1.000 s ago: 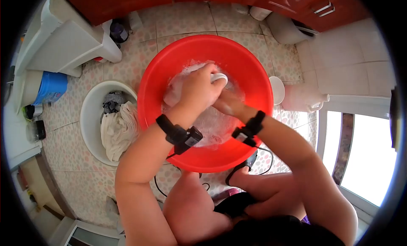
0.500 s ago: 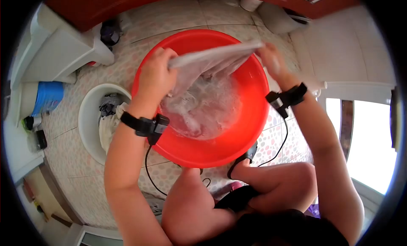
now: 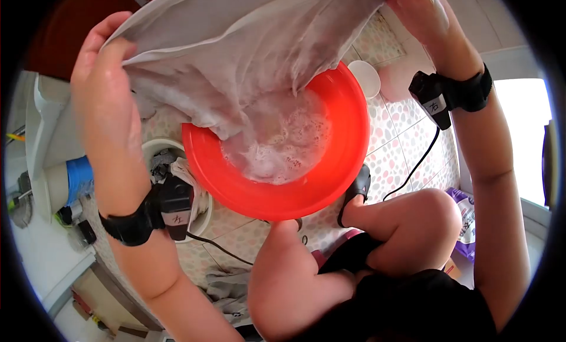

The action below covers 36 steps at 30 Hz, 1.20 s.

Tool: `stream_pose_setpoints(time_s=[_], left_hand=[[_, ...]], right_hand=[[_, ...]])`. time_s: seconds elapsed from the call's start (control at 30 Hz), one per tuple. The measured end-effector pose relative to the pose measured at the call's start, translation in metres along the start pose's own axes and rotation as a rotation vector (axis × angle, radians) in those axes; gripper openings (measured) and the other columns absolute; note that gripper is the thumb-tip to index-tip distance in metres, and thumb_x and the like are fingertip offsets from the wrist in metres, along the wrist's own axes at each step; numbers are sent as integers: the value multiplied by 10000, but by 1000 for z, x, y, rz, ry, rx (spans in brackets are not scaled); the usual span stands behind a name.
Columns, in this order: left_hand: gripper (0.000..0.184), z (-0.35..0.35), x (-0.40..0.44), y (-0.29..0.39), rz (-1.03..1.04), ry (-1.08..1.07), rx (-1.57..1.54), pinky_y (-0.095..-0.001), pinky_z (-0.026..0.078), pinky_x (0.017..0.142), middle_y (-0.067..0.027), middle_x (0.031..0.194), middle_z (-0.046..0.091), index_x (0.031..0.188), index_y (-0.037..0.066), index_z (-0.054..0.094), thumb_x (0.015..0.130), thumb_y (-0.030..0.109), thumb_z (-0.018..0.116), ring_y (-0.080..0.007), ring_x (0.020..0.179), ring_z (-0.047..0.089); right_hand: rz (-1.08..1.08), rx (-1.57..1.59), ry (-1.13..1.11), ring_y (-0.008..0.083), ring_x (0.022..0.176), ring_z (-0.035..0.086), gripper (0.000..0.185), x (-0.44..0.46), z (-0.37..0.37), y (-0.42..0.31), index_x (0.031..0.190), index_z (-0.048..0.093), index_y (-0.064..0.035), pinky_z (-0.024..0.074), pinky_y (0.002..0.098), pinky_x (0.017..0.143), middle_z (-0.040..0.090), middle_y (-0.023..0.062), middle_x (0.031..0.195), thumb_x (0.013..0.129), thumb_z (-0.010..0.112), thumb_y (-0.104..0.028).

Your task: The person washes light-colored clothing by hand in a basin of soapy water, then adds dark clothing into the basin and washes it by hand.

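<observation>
A wet, pale grey-white cloth [image 3: 218, 71] is stretched wide above a red basin [image 3: 348, 147]; whether it is a garment I cannot tell. My left hand [image 3: 109, 76] grips its left edge, with the fingers curled over the rim of the fabric. At the upper right, my right hand [image 3: 417, 15] holds the opposite corner, its fingertips partly hidden at the frame's top. The lower part of the cloth hangs down to the foamy water [image 3: 277, 147] in the basin. Foam clings to the right hand.
A white bucket [image 3: 205, 215] with dark and light clothes stands left of the basin. Grey fabric [image 3: 230, 292] lies on the tiled floor by my leg. A purple package [image 3: 466, 224] is at the right. Cables run from both wrist-worn devices.
Both hands have risen and spread apart, lifting the cloth from the basin and opening it wide. The view has shifted slightly.
</observation>
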State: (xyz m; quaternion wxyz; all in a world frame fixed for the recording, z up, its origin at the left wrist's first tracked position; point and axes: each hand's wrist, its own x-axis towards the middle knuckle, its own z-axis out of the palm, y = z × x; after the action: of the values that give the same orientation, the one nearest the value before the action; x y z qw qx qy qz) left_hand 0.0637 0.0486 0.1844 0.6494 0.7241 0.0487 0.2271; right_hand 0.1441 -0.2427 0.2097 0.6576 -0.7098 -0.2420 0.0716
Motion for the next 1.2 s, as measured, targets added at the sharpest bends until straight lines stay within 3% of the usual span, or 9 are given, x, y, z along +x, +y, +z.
stream_pose_setpoints(time_s=[0.23,0.37,0.53,0.73,0.8,0.87,0.93,1.13,1.2], left_hand=[[253,0,2,-10,-20,41,26,-210,366,752,-2,877,551,944,18,575,731,-4,441,-91,792,470],[265,-1,-9,-69,-4,-148,371,-268,419,713,-40,838,574,891,14,585,700,-41,411,-143,744,517],[214,8,-72,-182,28,-516,674,-375,438,726,-145,837,578,809,52,591,692,-36,435,-315,824,560],[183,32,-159,-294,23,-909,1283,-400,448,771,-130,944,587,909,84,586,731,90,541,-297,888,564],[199,44,-183,-309,9,-924,1418,-401,452,775,-131,961,590,939,84,575,745,116,545,-299,905,567],[216,53,-200,-314,-462,-899,1245,-425,461,783,-148,996,589,985,65,552,783,132,512,-325,924,575],[227,60,-202,-301,-530,-916,1245,-432,475,770,-181,997,598,1011,68,547,809,138,470,-331,914,592],[293,77,-221,-314,-590,-1107,946,-407,482,732,-207,963,614,965,8,601,788,210,485,-332,882,603],[388,89,-219,-306,-578,-1405,743,-397,473,710,-202,953,616,960,-19,612,763,304,527,-341,863,601]], right_hand=[[160,-152,34,150,809,527,115,-5,8,1,897,565,-22,407,242,729,564,55,860,833,492,-84],[-106,-633,-56,154,749,525,200,-8,10,102,977,550,-50,425,275,662,574,44,817,824,522,-175],[-115,-1032,-448,238,970,502,164,-67,35,220,898,571,-126,385,429,783,538,65,953,740,535,-105],[-326,-1650,-1061,225,915,522,176,-120,76,294,920,601,-124,402,397,741,529,53,883,767,529,-171],[-124,-1597,-1022,240,901,545,190,-135,90,324,935,599,-101,426,401,723,545,61,897,779,522,-178],[84,-1537,-973,254,887,567,207,-144,106,332,949,598,-79,450,405,705,562,69,912,791,516,-185],[639,-1544,-879,268,937,566,321,-151,124,329,969,571,-64,458,436,712,553,111,1051,737,590,-285],[452,-1194,-1082,335,826,604,309,-190,117,356,916,591,-36,472,466,671,603,188,927,737,578,-287],[391,-1030,-1174,342,785,602,279,-197,108,369,907,593,-22,467,453,667,604,203,909,745,546,-245]])
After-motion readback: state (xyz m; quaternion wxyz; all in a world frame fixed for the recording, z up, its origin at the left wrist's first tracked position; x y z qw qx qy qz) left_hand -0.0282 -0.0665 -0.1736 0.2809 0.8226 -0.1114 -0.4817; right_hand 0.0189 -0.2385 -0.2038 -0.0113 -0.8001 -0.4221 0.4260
